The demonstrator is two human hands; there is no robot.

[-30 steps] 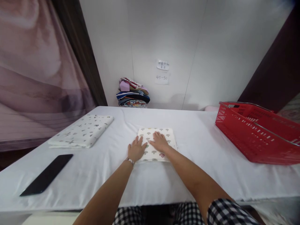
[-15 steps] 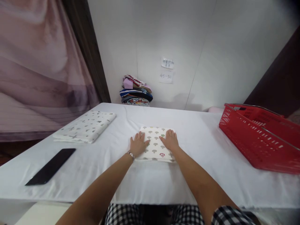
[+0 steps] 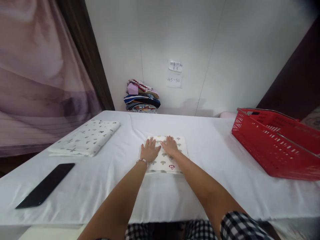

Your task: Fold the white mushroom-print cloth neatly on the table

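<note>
A folded white cloth (image 3: 163, 163) printed with grey mushrooms and one red mushroom lies flat in front of me. My left hand (image 3: 150, 150) rests on its left part with fingers spread and palm down; a bracelet circles that wrist. Close beside it, my right hand (image 3: 170, 146) lies flat on the upper middle of the cloth, fingers stretched forward. Neither hand grips anything. Parts of the print are hidden beneath both hands.
On the left lie another folded white patterned cloth (image 3: 86, 138) and a flat black board (image 3: 46, 186). A red plastic basket (image 3: 267, 146) stands on the right of the white-covered table (image 3: 212, 186). A pile of folded fabrics (image 3: 142, 98) sits behind the far edge.
My right hand has moved left across the cloth, from its right side to near my left hand. My left hand has stayed on the left part. The view has shifted slightly.
</note>
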